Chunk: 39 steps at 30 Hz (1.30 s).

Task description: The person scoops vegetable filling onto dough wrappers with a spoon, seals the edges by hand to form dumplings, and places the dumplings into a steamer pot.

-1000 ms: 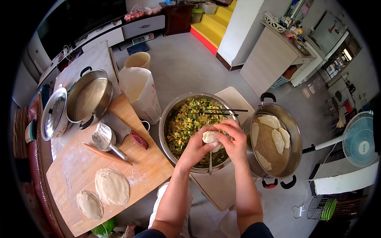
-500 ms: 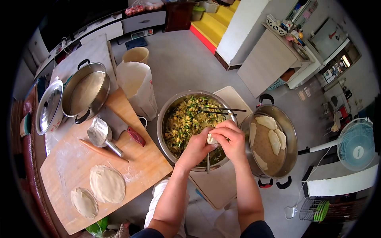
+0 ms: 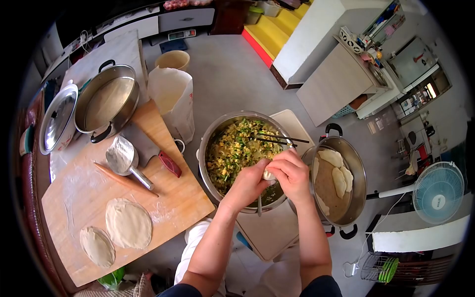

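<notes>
Both my hands pinch a piece of pale dough [image 3: 268, 175], perhaps a dumpling, over the near right edge of a steel bowl [image 3: 203, 174]. My left hand [image 3: 246, 185] is closed on its left side. From the right, the fingers of my right hand [image 3: 291, 174] press on it and hide much of its shape. Green and yellow chopped filling [image 3: 235, 153] lies in the bowl. Black chopsticks [image 3: 277, 139] rest across the bowl's rim, and a spoon handle [image 3: 260, 205] leans over the near edge. Right of my hands, a steel pot [image 3: 359, 193] contains several large dumplings [image 3: 339, 182].
On the wooden board [image 3: 173, 208] at left are flattened dough sheets [image 3: 128, 223], a rolling pin [image 3: 123, 179], a metal scoop [image 3: 121, 157] and a red-handled cleaver [image 3: 169, 164]. Behind it stand another pot [image 3: 131, 99] and a lid [image 3: 59, 119]. A fan [image 3: 438, 193] is at right.
The view has shifted slightly, so the board and pots sit a little differently in it. My hands stay together on the dough, with small finger movements.
</notes>
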### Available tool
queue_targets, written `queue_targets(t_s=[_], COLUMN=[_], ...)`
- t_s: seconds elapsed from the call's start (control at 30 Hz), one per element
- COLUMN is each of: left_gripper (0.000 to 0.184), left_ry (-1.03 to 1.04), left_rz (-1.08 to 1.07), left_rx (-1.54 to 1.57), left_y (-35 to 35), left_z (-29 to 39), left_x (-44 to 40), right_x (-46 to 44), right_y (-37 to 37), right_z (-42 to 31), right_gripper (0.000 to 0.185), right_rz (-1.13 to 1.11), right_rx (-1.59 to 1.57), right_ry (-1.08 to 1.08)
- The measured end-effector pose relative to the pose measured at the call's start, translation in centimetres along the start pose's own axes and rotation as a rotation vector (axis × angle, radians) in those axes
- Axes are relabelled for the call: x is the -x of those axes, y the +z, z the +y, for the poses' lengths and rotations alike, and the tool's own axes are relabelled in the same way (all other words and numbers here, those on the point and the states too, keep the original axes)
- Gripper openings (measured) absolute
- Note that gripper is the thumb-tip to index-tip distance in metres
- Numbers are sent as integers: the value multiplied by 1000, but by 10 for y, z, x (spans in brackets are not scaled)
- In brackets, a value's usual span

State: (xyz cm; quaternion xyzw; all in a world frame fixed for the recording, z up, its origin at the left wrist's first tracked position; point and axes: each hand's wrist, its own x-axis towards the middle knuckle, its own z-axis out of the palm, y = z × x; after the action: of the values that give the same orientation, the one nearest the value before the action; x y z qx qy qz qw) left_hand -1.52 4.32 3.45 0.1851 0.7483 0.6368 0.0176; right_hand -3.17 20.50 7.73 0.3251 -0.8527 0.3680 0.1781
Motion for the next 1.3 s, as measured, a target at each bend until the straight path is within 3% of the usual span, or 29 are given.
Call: queue_targets(t_s=[0.13,0.17,0.2,0.23,0.3,0.37,0.5,0.67,0.77,0.8,0.9,1.07,1.3], left_gripper=[42,42,43,43,45,48,44,43,43,44,48,51,48], left_ry=[-78,-103,-130,-155,-191,-184,-185,-218,-219,-224,-192,-108,-63], left_rz=[4,20,37,56,68,51,33,61,67,71,50,33,64], left_rx=[140,312,484,654,943,1123,1177,1158,1262,1319,1495,1591,1598], left_y=[-1,1,2,2,2,1,0,6,9,10,9,9,21], left_z=[-7,-11,-16,-20,-22,-20,-11,-8,-9,-8,-12,-8,-8], left_x=[-1,-1,-2,-3,-2,-3,-2,-2,-3,-4,-6,-9,-10], right_x=[-9,-11,-12,-6,3,8,2,-7,-12,-16,-2,21,16], right_y=[1,-1,-7,-7,-8,-4,-1,13,7,1,-11,-8,12], right_z=[-1,-4,-14,-5,1,0,-14,-11,-12,-16,-13,-22,-20], right_gripper=[29,31,41,44,38,31,20,7,11,14,19,13,16], right_rz=[-14,-12,-1,127,284,277,235,253,213,190,401,392,459], right_rx=[-45,-102,-282,-443,-497,-455,-232,63,63,0,-327,-255,238], right_ry=[7,28,265,306,397,378,390,169,132,185,478,471,191])
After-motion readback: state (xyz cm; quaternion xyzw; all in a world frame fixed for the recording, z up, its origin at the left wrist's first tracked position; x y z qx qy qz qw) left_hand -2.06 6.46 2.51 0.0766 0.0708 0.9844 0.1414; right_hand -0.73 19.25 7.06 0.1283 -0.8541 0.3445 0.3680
